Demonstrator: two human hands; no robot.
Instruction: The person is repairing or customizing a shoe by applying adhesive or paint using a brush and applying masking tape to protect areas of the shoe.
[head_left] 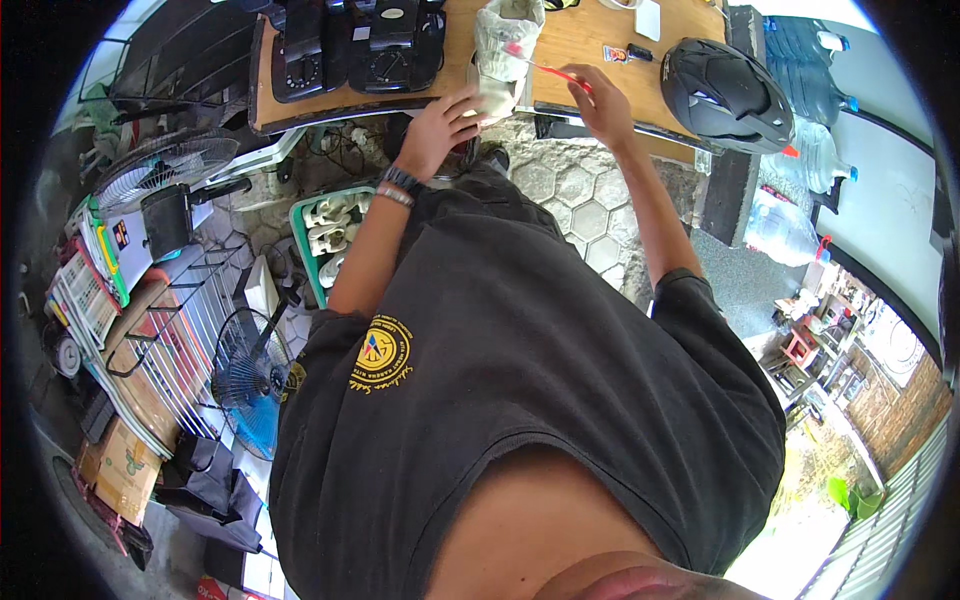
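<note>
Red toothbrush (556,72) in right hand (600,100), left hand (445,125) steadying grimy white part (505,50)

Left hand (445,125) on grey cloth (505,50), right hand (600,100) holding red toothbrush (550,68)

A black helmet (727,92) sits on the wooden table (580,40); fans (160,165) stand left.

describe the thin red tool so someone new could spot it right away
Start at the wooden table along the top of the view, left of the black helmet. The right hand holds a thin red stick-like tool pointing at a crumpled whitish bag. It is the only slim red thing there.
</note>
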